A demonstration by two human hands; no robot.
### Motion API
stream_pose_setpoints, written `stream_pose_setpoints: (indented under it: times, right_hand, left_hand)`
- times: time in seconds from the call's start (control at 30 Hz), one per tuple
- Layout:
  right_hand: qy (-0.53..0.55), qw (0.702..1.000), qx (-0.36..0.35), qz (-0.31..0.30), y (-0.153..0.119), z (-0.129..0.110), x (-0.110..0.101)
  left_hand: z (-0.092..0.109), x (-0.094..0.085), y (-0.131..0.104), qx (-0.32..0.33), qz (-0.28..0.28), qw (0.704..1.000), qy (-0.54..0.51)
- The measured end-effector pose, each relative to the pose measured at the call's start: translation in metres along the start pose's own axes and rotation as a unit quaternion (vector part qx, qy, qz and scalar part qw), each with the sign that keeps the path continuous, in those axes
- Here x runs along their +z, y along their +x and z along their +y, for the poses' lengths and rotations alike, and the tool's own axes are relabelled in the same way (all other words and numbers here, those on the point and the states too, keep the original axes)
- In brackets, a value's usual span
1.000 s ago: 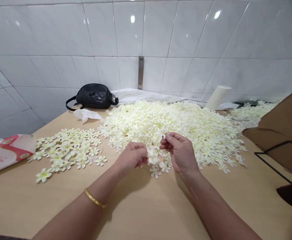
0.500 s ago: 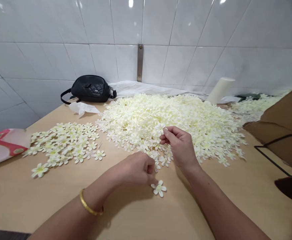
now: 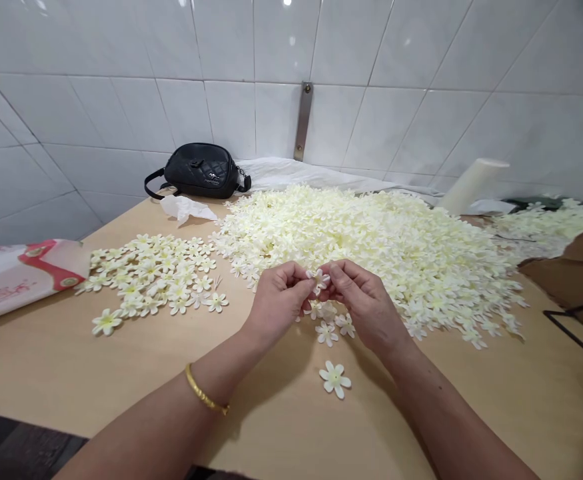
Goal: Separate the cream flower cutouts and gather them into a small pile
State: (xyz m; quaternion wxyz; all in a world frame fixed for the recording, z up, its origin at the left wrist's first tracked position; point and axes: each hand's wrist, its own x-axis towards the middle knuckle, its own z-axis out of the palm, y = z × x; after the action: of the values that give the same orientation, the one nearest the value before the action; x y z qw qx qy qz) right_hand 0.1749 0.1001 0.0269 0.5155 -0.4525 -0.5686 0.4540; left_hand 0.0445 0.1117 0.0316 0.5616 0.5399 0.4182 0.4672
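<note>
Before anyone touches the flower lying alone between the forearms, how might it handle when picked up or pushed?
The lone flower is probably light, since its petals look thin. They may bend slightly yet keep their spread shape. Lying flat on the table, it would likely slide rather than roll.

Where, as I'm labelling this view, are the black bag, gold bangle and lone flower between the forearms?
Black bag (image 3: 201,171): head view, middle of its front.
Gold bangle (image 3: 200,394): head view, middle of its visible band.
Lone flower (image 3: 336,379): head view, its centre.
</note>
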Motion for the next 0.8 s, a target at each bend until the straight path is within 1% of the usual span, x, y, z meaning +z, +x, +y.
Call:
stream_pose_setpoints:
  times: [0.07,0.13,0.27,0.4,0.43,0.5,0.57,0.6,0.63,0.7,0.8]
  right_hand:
    - [0.018,1.000,0.003,-0.022,0.0000,0.0015,0.0013]
    - [0.013,0.999,-0.002,-0.035,-0.0004,0.0012,0.0028]
    - [-0.024,1.000,-0.006,-0.011,-0.0002,0.0004,0.0021]
    - [-0.014,0.999,0.007,-0.038,0.0010,0.0027,-0.0016]
    - [-0.027,0.999,0.003,-0.032,0.0009,0.0031,-0.0023]
    - [-0.077,0.997,-0.021,0.009,0.0000,0.0030,-0.0030]
    - [-0.150,0.983,-0.068,0.075,-0.0017,0.0020,-0.0029]
    - [-0.189,0.972,-0.096,0.104,-0.0027,0.0015,-0.0026]
    - [-0.224,0.958,-0.129,0.126,-0.0038,0.0011,-0.0021]
    - [-0.282,0.929,-0.195,0.141,-0.0056,0.0010,-0.0005]
    - [-0.355,0.884,-0.276,0.127,-0.0074,0.0026,0.0023]
  left_hand:
    - [-0.0004,0.0015,-0.0014,-0.001,0.001,1.000,0.006]
    - [-0.0011,0.0020,-0.0023,0.005,-0.002,1.000,0.013]
    - [-0.0039,0.0018,-0.0023,-0.010,-0.010,1.000,-0.003]
    - [-0.0072,0.0020,-0.0008,-0.016,-0.010,0.999,-0.029]
    - [-0.0079,0.0018,-0.0002,-0.015,-0.006,0.999,-0.031]
    - [-0.0086,0.0008,0.0014,-0.009,0.021,0.999,-0.033]
    - [-0.0089,-0.0013,0.0035,-0.004,0.052,0.998,-0.040]
    - [-0.0089,-0.0025,0.0046,-0.007,0.056,0.997,-0.048]
    - [-0.0088,-0.0037,0.0055,-0.018,0.047,0.997,-0.061]
    - [-0.0090,-0.0053,0.0068,-0.053,0.004,0.994,-0.100]
    - [-0.0099,-0.0055,0.0071,-0.098,-0.062,0.979,-0.170]
